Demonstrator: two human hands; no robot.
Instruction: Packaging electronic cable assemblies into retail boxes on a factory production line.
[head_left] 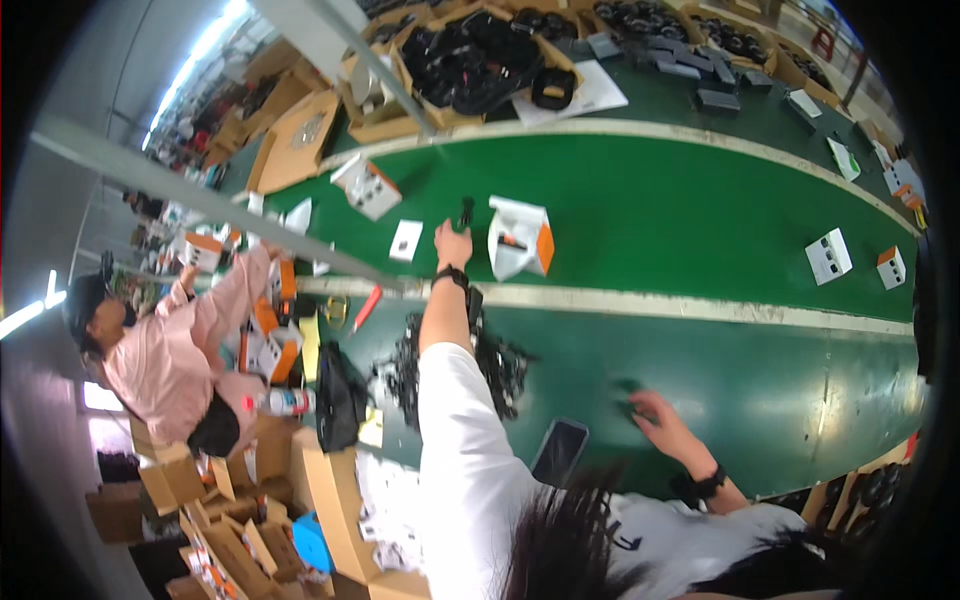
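My left hand (454,244) reaches out over the bright green belt, its fingers closed on a small black part (466,212). To its right stands an opened white-and-orange box (521,238) with a dark item inside. A small white card (406,241) with a dark mark lies just left of the hand. Over the dark green table, my right hand (662,424) has its fingers drawn together at a small dark thing (628,390), too smeared to name. A phone (560,452) lies to the left of that hand. Under my left arm is a pile of black cables (500,370).
A person in a pink top (190,345) works at my left among white-and-orange boxes. Another open box (366,187) and two small boxes (828,257) stand on the belt. A red-handled tool (367,308) and black pouch (341,398) lie left. A metal bar (210,205) crosses the upper left.
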